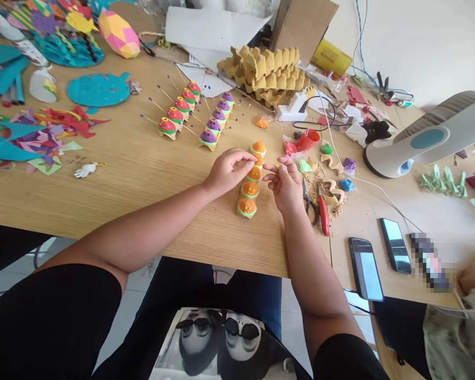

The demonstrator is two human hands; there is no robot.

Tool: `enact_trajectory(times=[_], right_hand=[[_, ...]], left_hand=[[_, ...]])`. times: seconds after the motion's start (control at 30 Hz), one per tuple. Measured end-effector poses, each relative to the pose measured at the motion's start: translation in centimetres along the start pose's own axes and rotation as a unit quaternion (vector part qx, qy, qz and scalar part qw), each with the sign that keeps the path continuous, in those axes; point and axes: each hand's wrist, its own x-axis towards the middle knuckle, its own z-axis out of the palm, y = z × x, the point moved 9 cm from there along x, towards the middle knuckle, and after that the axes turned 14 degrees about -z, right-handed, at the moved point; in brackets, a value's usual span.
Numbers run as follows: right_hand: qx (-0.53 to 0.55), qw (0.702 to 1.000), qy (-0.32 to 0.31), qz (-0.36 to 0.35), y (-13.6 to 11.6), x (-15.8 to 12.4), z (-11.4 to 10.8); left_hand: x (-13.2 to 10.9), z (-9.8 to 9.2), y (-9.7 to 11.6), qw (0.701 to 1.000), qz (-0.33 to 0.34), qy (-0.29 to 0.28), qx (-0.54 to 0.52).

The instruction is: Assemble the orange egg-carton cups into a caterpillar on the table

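Observation:
A row of orange egg-carton cups with green rims [247,207] lies on the wooden table [134,174], forming a caterpillar shape. My left hand [226,171] rests over the upper part of this row, fingers curled and pinched toward the right. My right hand [284,182] hovers just right of the row, fingers bent, tips pinched near the left hand's tips; what they pinch is too small to name. The top orange cup [258,148] shows above my left fingers.
Two more caterpillars, red-green [178,113] and purple [217,120], lie farther back. Scissors [309,203], a red-handled tool [323,214], clay bits, a stack of egg cartons [267,71], two phones [366,268], a fan [427,138] and paper scraps [35,137] surround them. Another person's hand sits at right [473,274].

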Motion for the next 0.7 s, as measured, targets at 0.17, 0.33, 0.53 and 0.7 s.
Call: enact_trajectory(times=[0.17, 0.33, 0.53, 0.7], right_hand=[[0.009, 0.999, -0.038, -0.024, -0.9, -0.4, 1.1], [0.010, 0.995, -0.098, -0.027, -1.3, -1.2, 2.6], [-0.012, 0.992, -0.119, -0.047, -1.5, -1.2, 2.8], [-0.048, 0.982, -0.149, -0.102, -1.9, -1.1, 3.1]], left_hand=[[-0.6, -0.1, 1.9, 0.998, 0.055, -0.008, 0.025], [-0.8, 0.3, 2.6, 0.993, 0.077, -0.029, 0.079], [-1.1, 0.4, 2.9, 0.989, 0.119, -0.018, 0.086], [-1.6, 0.2, 3.6, 0.981, 0.175, 0.009, 0.083]])
